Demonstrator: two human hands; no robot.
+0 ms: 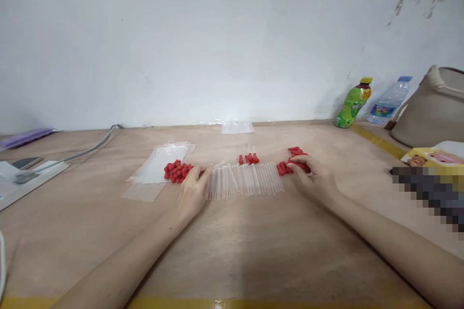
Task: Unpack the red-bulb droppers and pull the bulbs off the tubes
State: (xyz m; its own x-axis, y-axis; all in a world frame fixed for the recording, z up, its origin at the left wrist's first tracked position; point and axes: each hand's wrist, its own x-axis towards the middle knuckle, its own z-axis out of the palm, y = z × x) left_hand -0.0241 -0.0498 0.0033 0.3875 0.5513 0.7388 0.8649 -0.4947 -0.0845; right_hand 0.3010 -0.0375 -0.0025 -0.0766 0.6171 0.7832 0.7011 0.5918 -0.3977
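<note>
Slim clear tubes, like dropper pipettes, lie side by side in a row on the table. At the row's left end my left hand has its thumb and fingers closed on the upper end of a clear tube, which they partly hide. Beside that hand is a heap of red rubber bulbs. My right hand pinches a red bulb between thumb and forefinger, at another pile of red bulbs. Behind the row lie several clear tubes with red bulbs on their ends.
Clear plastic bags lie stacked at left, another bag by the wall. A grey cable crosses the left side. At right stand a green bottle, a water bottle and a beige bag, near a yellow packet.
</note>
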